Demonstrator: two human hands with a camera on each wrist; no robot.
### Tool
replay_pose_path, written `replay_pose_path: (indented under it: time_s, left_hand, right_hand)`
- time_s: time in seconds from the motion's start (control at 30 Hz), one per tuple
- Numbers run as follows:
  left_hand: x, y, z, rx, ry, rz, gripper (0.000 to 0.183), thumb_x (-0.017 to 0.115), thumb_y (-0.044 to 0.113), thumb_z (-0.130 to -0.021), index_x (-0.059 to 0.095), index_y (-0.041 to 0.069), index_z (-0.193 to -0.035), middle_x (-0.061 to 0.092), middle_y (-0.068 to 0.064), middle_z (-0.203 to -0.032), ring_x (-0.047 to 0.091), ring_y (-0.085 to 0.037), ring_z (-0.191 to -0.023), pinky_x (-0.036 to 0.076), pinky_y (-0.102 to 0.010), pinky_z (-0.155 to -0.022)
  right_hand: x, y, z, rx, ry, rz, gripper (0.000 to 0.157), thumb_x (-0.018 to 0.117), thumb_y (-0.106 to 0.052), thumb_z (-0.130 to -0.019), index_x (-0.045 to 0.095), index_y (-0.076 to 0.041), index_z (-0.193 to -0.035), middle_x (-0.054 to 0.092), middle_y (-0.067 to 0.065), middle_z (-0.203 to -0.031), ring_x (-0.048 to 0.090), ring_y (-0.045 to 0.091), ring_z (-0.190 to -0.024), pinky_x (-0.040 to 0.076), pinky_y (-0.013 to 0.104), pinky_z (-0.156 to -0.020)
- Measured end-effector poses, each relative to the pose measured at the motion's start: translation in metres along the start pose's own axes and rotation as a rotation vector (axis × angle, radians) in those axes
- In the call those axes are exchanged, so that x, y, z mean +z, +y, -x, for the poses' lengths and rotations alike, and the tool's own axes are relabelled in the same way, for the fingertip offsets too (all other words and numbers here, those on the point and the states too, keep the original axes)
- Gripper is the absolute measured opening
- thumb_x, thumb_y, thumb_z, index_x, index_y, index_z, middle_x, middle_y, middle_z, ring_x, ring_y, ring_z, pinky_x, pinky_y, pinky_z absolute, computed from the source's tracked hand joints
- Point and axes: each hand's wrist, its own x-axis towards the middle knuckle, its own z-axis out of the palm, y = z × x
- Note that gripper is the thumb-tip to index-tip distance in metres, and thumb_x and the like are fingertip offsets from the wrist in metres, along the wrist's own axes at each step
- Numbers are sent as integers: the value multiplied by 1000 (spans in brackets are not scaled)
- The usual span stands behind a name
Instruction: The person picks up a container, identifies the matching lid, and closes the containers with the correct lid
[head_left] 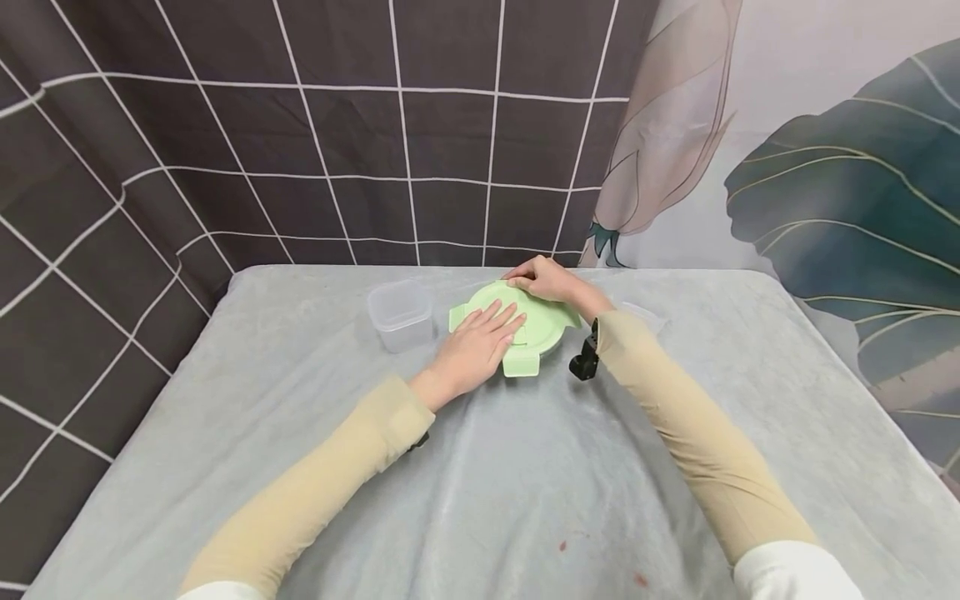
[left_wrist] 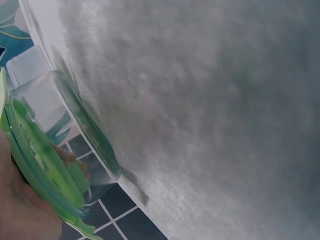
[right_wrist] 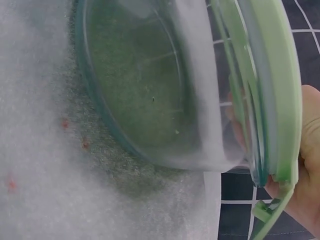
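Observation:
A round clear glass food container stands on the grey cloth with its light green snap lid on top. My left hand lies on the left half of the lid, fingers straight and spread. At the far edge of the lid, my right hand grips with bent fingers, some of which show through the glass below the rim. The front latch and the left latch stick outward. Another latch hangs loose at the lid's edge in the right wrist view.
An uncovered clear plastic box sits left of the glass container. Behind the right forearm lies a clear flat piece. A dark gridded curtain hangs behind the cloth-covered table. Small red spots mark the cloth near the front.

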Motion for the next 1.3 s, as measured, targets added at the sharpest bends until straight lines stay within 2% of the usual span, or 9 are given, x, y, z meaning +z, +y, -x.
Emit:
replay_pose_path:
  time_s: [0.17,0.4,0.57,0.73,0.93,1.07,1.17,1.3]
  left_hand:
    - [-4,6,1,-19,-12,-16,45,20,33,-99,28,24,-142,22,5,-150,13,-17,-141,16,-37,-116]
    - [-3,15,0,-66,-40,-21,45,18,34,-99,27,24,-142,21,5,-151,13,-18,-141,17,-39,-116]
    - [-2,17,-1,-80,-40,-32,45,18,33,-99,27,24,-143,21,4,-151,13,-19,-142,17,-40,-115]
    - [-4,19,-1,-87,-41,-52,45,19,32,-99,27,23,-143,22,2,-151,13,-20,-141,18,-41,-115]
    - [-6,19,-3,-86,-43,-72,45,20,32,-99,28,23,-142,22,2,-151,14,-21,-141,19,-41,-115]
    - [-6,19,-3,-85,-39,-68,45,21,32,-99,28,23,-142,22,2,-151,15,-20,-141,19,-41,-115]
    - [-6,20,-3,-91,-39,-54,45,21,33,-99,28,24,-142,22,2,-151,14,-20,-141,19,-41,-115]
    - [-7,20,-2,-92,-44,-59,45,21,32,-99,27,24,-142,22,2,-151,14,-20,-141,19,-41,-115]
  right_hand:
    - [1,-2,1,16,7,-2,27,51,-20,-92,64,-11,-113,65,10,-112,57,16,-87,40,21,-68]
    - [2,-4,2,-53,29,40,25,53,-18,-91,66,-11,-111,66,11,-110,61,19,-92,43,24,-69]
    - [3,-5,2,-71,30,60,25,53,-19,-91,65,-11,-111,65,11,-111,61,22,-102,48,31,-80]
    - [5,-10,2,-34,58,68,26,53,-20,-91,65,-10,-111,65,12,-111,61,25,-104,48,34,-81]
    - [10,-18,5,19,178,96,26,56,-21,-90,67,-6,-107,68,12,-105,64,24,-98,51,35,-81]
    - [12,-19,9,23,221,110,28,57,-22,-88,66,-4,-108,68,12,-105,63,25,-99,44,39,-93]
    - [10,-19,13,33,228,127,30,57,-23,-88,65,-4,-110,67,12,-106,62,25,-101,39,42,-97]
    - [9,-22,20,67,244,157,28,57,-23,-89,66,-5,-109,68,12,-105,62,26,-99,45,39,-89]
